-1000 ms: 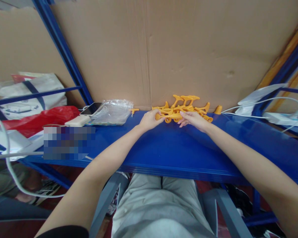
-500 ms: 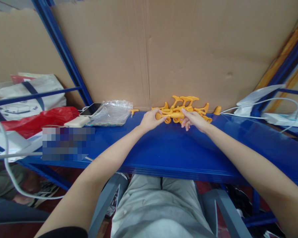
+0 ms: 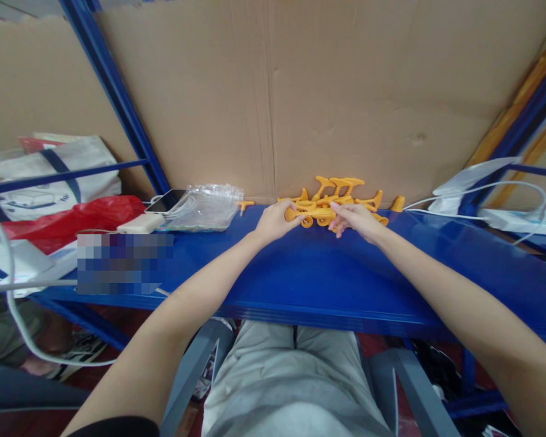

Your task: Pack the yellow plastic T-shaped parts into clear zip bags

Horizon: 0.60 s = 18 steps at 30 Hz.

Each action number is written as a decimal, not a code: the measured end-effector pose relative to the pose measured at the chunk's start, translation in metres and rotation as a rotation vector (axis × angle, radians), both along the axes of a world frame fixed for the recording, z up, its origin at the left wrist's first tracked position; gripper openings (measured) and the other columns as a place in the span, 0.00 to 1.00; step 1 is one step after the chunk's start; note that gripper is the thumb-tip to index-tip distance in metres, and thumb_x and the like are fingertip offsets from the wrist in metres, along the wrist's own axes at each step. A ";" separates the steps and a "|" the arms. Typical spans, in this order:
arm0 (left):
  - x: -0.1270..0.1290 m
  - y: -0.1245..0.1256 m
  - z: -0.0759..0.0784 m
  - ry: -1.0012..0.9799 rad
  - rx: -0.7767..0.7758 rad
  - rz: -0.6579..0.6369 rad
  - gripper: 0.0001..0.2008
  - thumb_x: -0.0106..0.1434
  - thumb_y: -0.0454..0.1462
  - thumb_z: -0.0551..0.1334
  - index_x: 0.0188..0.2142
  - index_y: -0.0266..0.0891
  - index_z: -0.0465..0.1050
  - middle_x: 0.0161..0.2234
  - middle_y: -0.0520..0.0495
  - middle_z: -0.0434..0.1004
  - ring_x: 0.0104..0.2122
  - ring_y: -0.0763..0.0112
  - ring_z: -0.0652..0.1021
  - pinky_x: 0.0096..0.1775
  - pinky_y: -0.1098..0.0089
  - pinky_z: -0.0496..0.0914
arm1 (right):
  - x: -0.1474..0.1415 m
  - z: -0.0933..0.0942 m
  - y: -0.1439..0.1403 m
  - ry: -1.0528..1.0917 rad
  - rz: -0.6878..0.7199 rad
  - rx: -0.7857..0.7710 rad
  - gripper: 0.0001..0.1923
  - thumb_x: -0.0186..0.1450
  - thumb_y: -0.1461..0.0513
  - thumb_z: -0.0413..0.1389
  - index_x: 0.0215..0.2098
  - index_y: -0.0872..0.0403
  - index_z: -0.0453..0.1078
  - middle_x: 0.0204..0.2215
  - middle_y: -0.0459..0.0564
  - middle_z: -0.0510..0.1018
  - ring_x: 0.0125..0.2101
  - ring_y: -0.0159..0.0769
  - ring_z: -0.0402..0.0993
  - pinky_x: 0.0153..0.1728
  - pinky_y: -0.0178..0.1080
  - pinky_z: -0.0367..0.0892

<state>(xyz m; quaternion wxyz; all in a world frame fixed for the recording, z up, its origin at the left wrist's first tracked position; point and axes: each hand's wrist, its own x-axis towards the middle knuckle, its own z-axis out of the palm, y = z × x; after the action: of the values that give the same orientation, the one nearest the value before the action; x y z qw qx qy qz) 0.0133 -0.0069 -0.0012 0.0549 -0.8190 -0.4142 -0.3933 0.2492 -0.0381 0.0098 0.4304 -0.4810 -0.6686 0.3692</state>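
Note:
My left hand (image 3: 275, 221) grips the left end of a yellow plastic part (image 3: 317, 214), thumb and fingers closed around its round tip. At the part's right end, the thumb and fingers of my right hand (image 3: 357, 220) pinch it; the exact contact is partly hidden. The part is held level, just in front of a cluster of similar yellow plastic pieces (image 3: 341, 183), some with T-shaped handles and some with round cup-like ends. A lone yellow piece (image 3: 398, 204) stands right of the cluster, and a small yellow one (image 3: 246, 204) lies to the left.
A blue shelf table (image 3: 300, 273) runs below a cardboard wall (image 3: 346, 91). On the left are a clear plastic bag (image 3: 213, 209), a phone (image 3: 166, 201), a white box-like device (image 3: 141, 224) and a red bag (image 3: 82, 220). White cables (image 3: 523, 182) lie at the right.
My right hand has shifted very slightly left, its thumb now lower along the yellow part. My left hand has stayed in place.

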 end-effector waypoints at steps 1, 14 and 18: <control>0.000 0.000 0.000 0.005 0.003 -0.001 0.12 0.60 0.45 0.66 0.36 0.40 0.70 0.35 0.46 0.81 0.35 0.63 0.79 0.36 0.68 0.69 | -0.002 0.001 -0.001 -0.011 -0.021 -0.019 0.29 0.63 0.39 0.53 0.23 0.55 0.69 0.21 0.54 0.79 0.15 0.30 0.71 0.20 0.34 0.69; -0.001 0.003 -0.002 0.006 -0.009 0.002 0.13 0.60 0.46 0.66 0.35 0.40 0.70 0.34 0.46 0.81 0.35 0.63 0.80 0.36 0.68 0.70 | 0.011 -0.004 0.007 -0.009 0.085 0.022 0.17 0.58 0.53 0.66 0.41 0.54 0.73 0.30 0.49 0.81 0.24 0.31 0.78 0.30 0.36 0.75; -0.001 0.002 -0.001 0.013 0.025 -0.006 0.13 0.60 0.46 0.65 0.37 0.40 0.70 0.36 0.46 0.81 0.37 0.62 0.80 0.38 0.68 0.70 | 0.002 -0.002 0.003 0.017 0.030 -0.031 0.21 0.65 0.46 0.57 0.28 0.55 0.72 0.28 0.54 0.82 0.21 0.31 0.76 0.28 0.36 0.73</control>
<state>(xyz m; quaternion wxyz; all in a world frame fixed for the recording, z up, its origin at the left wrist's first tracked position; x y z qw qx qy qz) 0.0127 -0.0054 -0.0023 0.0667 -0.8219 -0.4066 -0.3932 0.2516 -0.0354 0.0080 0.4231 -0.4742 -0.6664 0.3899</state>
